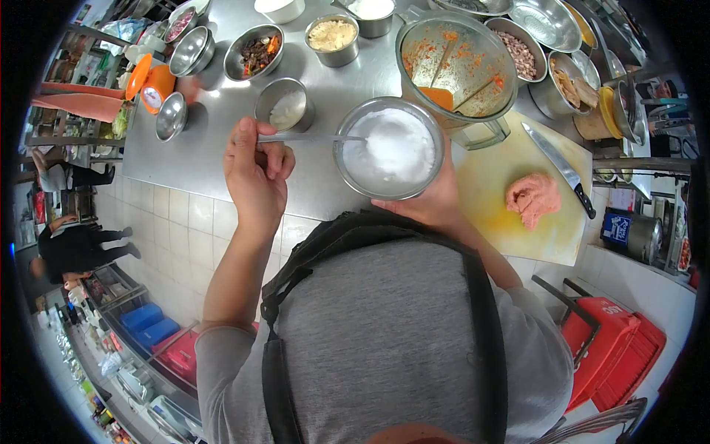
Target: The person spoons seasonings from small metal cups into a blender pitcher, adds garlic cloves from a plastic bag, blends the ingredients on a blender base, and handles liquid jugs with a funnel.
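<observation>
My left hand (257, 169) pinches the handle of a slim spoon (314, 138), whose far end reaches into white powder (403, 148). That powder lies in a round steel bowl (349, 176), held from below and from its right side by my right hand (444, 189). The right fingers are partly hidden under the bowl. Just left of the bowl, a small steel cup (307, 122) holds some white stuff. A large blender jar (414, 78), smeared with orange bits, stands beyond my right hand.
On a cutting board (473, 222) at right lie a pink lump of ground meat (534, 198) and a knife (556, 159). Several steel bowls of ingredients line the counter's far side. An orange kitchen scale (157, 89) stands at left. Another person (81, 248) is beyond the counter's left end.
</observation>
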`<state>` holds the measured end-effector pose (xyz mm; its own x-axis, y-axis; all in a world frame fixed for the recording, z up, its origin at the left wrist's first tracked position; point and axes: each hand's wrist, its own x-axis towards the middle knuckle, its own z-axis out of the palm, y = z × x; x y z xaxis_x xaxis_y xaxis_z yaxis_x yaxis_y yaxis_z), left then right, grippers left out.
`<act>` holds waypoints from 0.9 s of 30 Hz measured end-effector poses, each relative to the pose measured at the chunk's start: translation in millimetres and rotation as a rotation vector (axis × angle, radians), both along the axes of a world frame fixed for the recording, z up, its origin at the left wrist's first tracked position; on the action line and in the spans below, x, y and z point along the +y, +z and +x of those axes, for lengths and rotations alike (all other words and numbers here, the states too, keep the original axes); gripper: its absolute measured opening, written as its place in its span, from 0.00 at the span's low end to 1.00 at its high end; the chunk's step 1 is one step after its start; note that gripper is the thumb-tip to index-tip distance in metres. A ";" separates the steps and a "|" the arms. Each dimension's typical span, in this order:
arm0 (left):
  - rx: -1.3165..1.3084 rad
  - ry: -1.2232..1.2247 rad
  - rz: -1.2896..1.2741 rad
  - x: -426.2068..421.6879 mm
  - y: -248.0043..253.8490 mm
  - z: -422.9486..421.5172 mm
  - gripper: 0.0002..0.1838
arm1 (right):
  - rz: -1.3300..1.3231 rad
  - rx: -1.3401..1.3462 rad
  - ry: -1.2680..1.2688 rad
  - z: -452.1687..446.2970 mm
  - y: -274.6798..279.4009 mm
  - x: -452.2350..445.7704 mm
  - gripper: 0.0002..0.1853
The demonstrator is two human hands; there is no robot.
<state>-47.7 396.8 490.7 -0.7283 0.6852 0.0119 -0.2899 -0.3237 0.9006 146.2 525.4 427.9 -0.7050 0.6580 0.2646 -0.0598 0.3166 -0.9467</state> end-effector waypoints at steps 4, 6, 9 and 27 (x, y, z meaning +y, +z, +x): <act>-0.031 0.000 0.002 2.3 17.3 -4.9 0.16 | -0.067 0.046 0.037 3.8 0.1 0.5 0.60; -0.022 -0.011 0.017 4.9 26.0 -7.4 0.15 | -0.090 0.047 0.062 4.2 4.6 2.2 0.61; -0.012 0.006 0.012 12.3 44.7 -9.5 0.15 | -0.116 0.019 0.089 7.1 11.9 3.4 0.61; 0.937 -0.053 0.291 47.6 41.7 18.3 0.14 | -0.127 0.047 0.091 7.4 10.1 3.7 0.61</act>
